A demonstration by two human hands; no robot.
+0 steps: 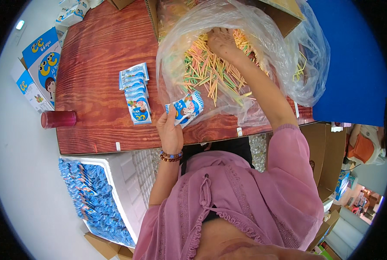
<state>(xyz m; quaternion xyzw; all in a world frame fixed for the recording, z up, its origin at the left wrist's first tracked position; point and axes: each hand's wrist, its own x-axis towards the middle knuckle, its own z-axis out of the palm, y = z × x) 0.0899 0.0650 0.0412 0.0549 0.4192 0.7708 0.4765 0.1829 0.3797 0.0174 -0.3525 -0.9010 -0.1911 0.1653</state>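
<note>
My left hand (171,130) is closed on the edge of a blue and white snack packet (185,108), held over the near part of the table. Whether the packet's end is sealed cannot be made out. Reaching into a large clear plastic bag (169,65), my right hand (223,43) lies on a heap of thin coloured sticks (215,78) in pink, yellow and green. Its fingers look apart, though their tips are partly hidden among the sticks. Left of the bag, several matching packets (138,106) lie overlapping in a row.
The reddish wooden table (98,86) carries a cardboard box (284,17) behind the bag. A red cylindrical container (59,119) lies by the left edge, near a printed carton (44,65). Below, a white foam box (111,186) holds many blue packets. Blue sheeting (349,65) covers the right side.
</note>
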